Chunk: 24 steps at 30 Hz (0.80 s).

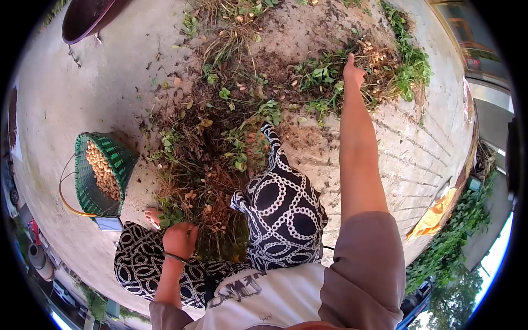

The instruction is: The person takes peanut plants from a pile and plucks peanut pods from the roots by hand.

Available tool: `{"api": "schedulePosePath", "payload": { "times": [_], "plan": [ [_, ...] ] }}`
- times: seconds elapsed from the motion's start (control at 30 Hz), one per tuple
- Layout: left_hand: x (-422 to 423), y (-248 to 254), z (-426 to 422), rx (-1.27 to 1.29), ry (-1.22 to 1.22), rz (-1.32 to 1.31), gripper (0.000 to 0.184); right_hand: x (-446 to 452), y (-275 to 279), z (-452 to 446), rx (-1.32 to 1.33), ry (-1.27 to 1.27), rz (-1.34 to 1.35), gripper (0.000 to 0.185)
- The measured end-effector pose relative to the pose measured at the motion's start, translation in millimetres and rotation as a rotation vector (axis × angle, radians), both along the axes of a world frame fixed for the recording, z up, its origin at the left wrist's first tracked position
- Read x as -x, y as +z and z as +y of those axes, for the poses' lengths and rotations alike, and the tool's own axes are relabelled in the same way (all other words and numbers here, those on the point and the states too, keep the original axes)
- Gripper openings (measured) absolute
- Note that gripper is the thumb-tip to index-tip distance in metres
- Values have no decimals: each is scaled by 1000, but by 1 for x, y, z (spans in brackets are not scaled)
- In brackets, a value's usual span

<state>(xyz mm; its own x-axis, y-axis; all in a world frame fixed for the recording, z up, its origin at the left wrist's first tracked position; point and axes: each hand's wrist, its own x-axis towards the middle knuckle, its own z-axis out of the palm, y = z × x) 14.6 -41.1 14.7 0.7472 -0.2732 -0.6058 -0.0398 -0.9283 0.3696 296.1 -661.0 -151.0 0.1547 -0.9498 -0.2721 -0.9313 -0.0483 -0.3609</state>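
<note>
My right arm is stretched far out, with my right hand [355,72] at a heap of peanut plants [379,69]. Its thumb points forward and the other fingers look folded; what lies under them is hidden. Near my lap, my left hand [180,239] is closed in a loose fist, and I cannot see what it holds, if anything. Beside it, pulled peanut plants [212,192] with roots and pods lie between my knees. Left of them a green woven basket [121,157] leans on its side, with loose peanuts [102,173] in it.
A dark purple basin [88,19] stands at the upper left. Soil, leaves and more peanut plants [236,41] are strewn over the concrete ground [49,110]. An orange-yellow sheet [432,214] lies on the right, near green bushes [440,242]. Patterned trousers cover my knees.
</note>
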Motion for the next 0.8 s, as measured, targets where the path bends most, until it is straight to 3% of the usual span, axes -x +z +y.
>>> {"api": "schedulePosePath", "payload": {
  "times": [0.1,0.13,0.23,0.3,0.37,0.47,0.57,0.6,0.7,0.8],
  "plan": [
    [-8,-4,-6,76,-4,-102,20,-12,-30,-6,-354,131,176,99],
    [-11,-2,-8,72,-82,-119,22,-7,-50,-13,-309,161,167,87],
    [-19,8,-12,120,-129,-120,25,18,-24,32,-193,337,80,68],
    [-23,7,-4,157,-135,-129,25,48,-27,47,-109,673,-75,55],
    [-24,10,1,210,-107,-151,25,76,54,98,-312,890,-51,52],
    [-42,21,10,294,-39,-210,25,99,82,106,-464,952,8,47],
    [-55,31,25,346,-27,-307,25,92,87,96,-187,1473,-161,46],
    [-60,38,27,344,-44,-348,25,85,82,89,-261,1498,-48,50],
    [-69,46,39,317,-81,-422,27,87,84,102,9,1649,415,51],
    [-69,36,61,301,-54,-453,30,95,99,119,16,1454,521,50]
  ]
}}
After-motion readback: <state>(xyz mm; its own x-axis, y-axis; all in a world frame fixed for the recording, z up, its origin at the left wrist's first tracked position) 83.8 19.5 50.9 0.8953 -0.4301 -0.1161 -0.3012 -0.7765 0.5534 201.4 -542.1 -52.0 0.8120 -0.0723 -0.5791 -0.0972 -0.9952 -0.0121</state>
